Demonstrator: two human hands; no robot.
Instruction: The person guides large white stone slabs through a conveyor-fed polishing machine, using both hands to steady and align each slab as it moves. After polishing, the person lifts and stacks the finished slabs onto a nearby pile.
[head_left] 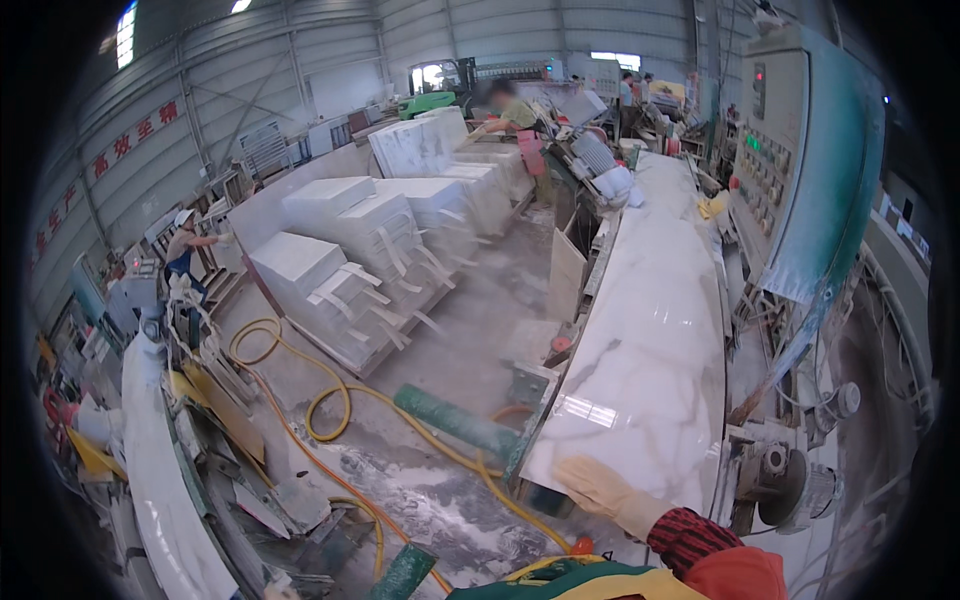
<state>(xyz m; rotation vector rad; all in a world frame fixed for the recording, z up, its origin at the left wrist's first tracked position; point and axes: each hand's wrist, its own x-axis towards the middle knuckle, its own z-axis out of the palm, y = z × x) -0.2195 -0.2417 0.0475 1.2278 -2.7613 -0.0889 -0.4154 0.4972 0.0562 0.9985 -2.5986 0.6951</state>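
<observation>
Metal-walled shop, hazy floor. Far L: co-worker in white cap; near L, a 2nd long white slab. Next to the R, looped yellow hose, w/ stacks of white blocks beyond it, then green roller near the machine line. R hand, gloved, is at the near-L end of the veined white slab: fingers look flat on its top face, thumb hidden, so can't tell how far the grip's closed or if it has the edge. Key relation: slab runs away from that grip, long axis near-to-far w/ slight R lean, most of it far & R of the glove. R hand's nearer; L hand not visible. R of slab: motor near, control cabinet farther back.
</observation>
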